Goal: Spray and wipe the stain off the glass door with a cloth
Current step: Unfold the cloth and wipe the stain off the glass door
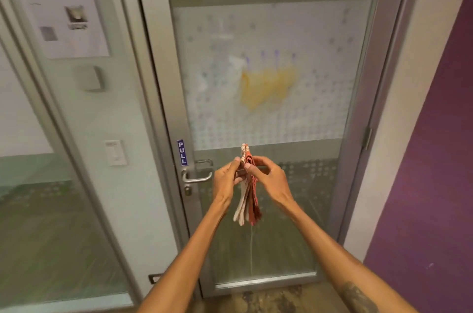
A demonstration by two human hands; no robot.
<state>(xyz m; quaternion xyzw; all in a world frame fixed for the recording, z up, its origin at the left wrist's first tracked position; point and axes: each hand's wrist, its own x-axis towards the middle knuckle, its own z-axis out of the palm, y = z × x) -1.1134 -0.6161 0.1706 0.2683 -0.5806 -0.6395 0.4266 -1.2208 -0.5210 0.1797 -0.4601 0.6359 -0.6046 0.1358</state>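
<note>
A glass door [320,184] in a grey metal frame stands straight ahead, with a yellow-orange stain [266,87] smeared on its frosted, dotted middle band. Below the stain, in front of the door, both hands hold a folded red and white cloth [249,200] that hangs down edge-on. My left hand [226,179] pinches its left side and my right hand [266,175] pinches its right side near the top. No spray bottle is in view.
A metal lever handle [197,177] with a blue PULL label [181,152] sits on the door's left stile. Left of the door is a glass panel with a paper sheet [66,5] and a light switch [115,152]. A purple wall [430,172] stands at the right.
</note>
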